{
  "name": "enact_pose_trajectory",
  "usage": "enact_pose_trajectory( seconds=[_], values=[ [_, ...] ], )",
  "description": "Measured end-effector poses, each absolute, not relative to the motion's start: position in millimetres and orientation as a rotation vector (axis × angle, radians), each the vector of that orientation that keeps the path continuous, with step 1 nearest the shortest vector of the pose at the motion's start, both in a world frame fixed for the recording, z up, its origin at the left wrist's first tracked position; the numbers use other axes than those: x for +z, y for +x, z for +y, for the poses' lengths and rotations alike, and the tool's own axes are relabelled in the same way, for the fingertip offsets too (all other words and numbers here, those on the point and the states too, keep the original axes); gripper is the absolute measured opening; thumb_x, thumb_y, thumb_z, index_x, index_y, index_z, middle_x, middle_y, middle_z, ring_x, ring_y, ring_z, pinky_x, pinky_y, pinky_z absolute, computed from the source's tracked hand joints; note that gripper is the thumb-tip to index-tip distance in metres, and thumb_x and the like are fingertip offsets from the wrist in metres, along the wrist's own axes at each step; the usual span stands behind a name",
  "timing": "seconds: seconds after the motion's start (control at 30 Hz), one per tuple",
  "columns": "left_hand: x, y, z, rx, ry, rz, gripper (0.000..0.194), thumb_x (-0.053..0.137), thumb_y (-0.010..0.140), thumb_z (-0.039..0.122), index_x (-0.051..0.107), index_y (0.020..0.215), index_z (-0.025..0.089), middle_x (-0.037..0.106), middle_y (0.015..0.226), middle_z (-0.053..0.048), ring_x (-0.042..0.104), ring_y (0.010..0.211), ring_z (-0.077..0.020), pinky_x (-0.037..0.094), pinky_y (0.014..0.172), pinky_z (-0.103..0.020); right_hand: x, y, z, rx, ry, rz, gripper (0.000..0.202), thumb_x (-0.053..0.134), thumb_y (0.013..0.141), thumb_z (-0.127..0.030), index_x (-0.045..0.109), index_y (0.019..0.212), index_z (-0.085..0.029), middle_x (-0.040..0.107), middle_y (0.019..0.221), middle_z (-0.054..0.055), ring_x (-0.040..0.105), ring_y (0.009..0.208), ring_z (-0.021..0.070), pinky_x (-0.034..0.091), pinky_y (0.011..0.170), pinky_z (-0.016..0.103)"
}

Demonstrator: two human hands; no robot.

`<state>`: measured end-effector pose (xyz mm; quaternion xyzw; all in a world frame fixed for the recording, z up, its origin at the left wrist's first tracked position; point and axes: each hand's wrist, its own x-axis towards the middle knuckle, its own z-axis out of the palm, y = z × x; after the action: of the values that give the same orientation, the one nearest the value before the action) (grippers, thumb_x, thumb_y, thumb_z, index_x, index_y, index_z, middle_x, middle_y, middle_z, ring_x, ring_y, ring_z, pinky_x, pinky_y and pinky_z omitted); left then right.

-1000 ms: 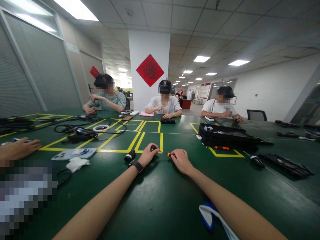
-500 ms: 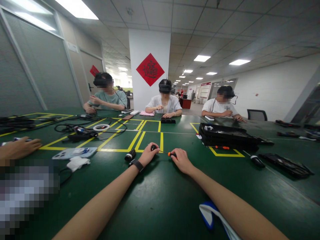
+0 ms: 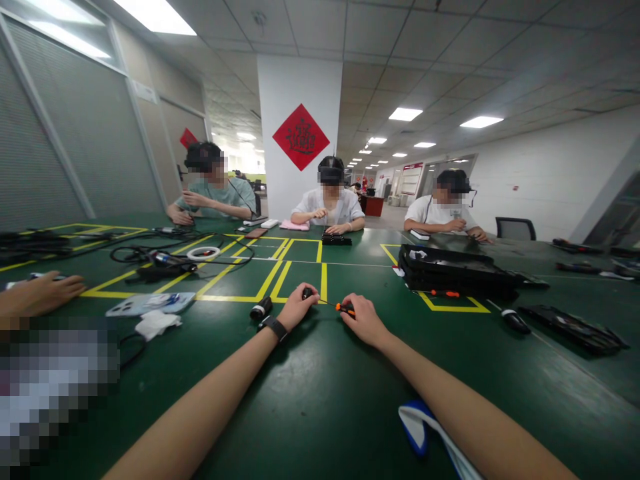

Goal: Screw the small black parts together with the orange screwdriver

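My left hand point(image 3: 299, 305), with a dark band on the wrist, is closed around a small black rounded part point(image 3: 307, 292). Its exact kind is too small to make out. In my right hand point(image 3: 364, 319) is a screwdriver point(image 3: 346, 309) with an orange and black handle. Its thin shaft points left at the black part; whether the tip touches it I cannot tell. Just left of my left hand, a short black cylinder with a pale band point(image 3: 261, 309) lies on the green table point(image 3: 300, 400).
Stacked black trays point(image 3: 455, 270) and a black-handled tool point(image 3: 515, 322) lie right. Left are a light blue phone point(image 3: 150, 305), crumpled tissue point(image 3: 158, 325), cables point(image 3: 165, 263) and a co-worker's hand point(image 3: 55, 292). A blue-white strap point(image 3: 417, 427) lies near my right forearm. Several people sit around.
The screwdriver's handle looks slightly turned in my right hand, showing more black. My left hand has hardly moved. The co-worker's hand at left has shifted slightly right.
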<state>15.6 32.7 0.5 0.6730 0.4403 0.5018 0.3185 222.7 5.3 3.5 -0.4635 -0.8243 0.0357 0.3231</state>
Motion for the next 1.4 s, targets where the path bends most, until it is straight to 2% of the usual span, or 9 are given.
enact_pose_trajectory(
  seconds=[0.17, 0.67, 0.93, 1.13, 1.4],
  values=[
    [2.7, 16.3, 30.4, 1.312, 1.772, 1.176, 0.017, 0.052, 0.070, 0.030, 0.052, 0.082, 0.018, 0.058, 0.070, 0.001, 0.055, 0.068, -0.0139, 0.043, 0.068, -0.028, 3.6, 221.8, 5.3, 0.116, -1.249, -2.165, 0.015, 0.042, 0.083, -0.027, 0.054, 0.087, -0.018, 0.056, 0.088, 0.003, 0.047, 0.088, 0.0163, 0.031, 0.081, 0.031],
    [4.6, 16.1, 29.4, 1.311, 1.748, 1.176, 0.018, 0.052, 0.069, 0.030, 0.053, 0.082, 0.018, 0.057, 0.070, 0.001, 0.055, 0.067, -0.0134, 0.042, 0.067, -0.027, 1.4, 222.3, 4.7, 0.067, -1.224, -2.213, 0.018, 0.038, 0.086, -0.026, 0.053, 0.092, -0.018, 0.055, 0.093, 0.004, 0.045, 0.092, 0.0164, 0.030, 0.084, 0.033],
    [5.2, 17.7, 27.7, 1.314, 1.740, 1.186, 0.019, 0.053, 0.069, 0.032, 0.053, 0.083, 0.018, 0.058, 0.071, 0.000, 0.055, 0.067, -0.0140, 0.042, 0.067, -0.027, 2.4, 226.3, 8.5, 0.211, -1.193, -2.149, 0.015, 0.052, 0.077, -0.026, 0.052, 0.091, -0.018, 0.056, 0.091, 0.003, 0.048, 0.086, 0.0154, 0.035, 0.077, 0.030],
    [4.7, 17.3, 30.0, 1.300, 1.744, 1.192, 0.019, 0.053, 0.069, 0.031, 0.054, 0.082, 0.018, 0.058, 0.070, 0.000, 0.055, 0.068, -0.0139, 0.042, 0.068, -0.027, 1.2, 226.3, 10.2, 0.232, -1.243, -2.133, 0.016, 0.042, 0.082, -0.025, 0.055, 0.086, -0.016, 0.056, 0.087, 0.004, 0.048, 0.085, 0.0155, 0.036, 0.076, 0.029],
    [2.8, 17.4, 31.3, 1.348, 1.774, 1.191, 0.016, 0.053, 0.069, 0.029, 0.054, 0.080, 0.018, 0.058, 0.071, 0.000, 0.054, 0.068, -0.0133, 0.042, 0.068, -0.027, -0.3, 226.7, 12.7, 0.234, -1.223, -2.119, 0.016, 0.047, 0.080, -0.028, 0.054, 0.090, -0.018, 0.056, 0.089, 0.004, 0.049, 0.085, 0.0158, 0.036, 0.076, 0.030]
  ],
)
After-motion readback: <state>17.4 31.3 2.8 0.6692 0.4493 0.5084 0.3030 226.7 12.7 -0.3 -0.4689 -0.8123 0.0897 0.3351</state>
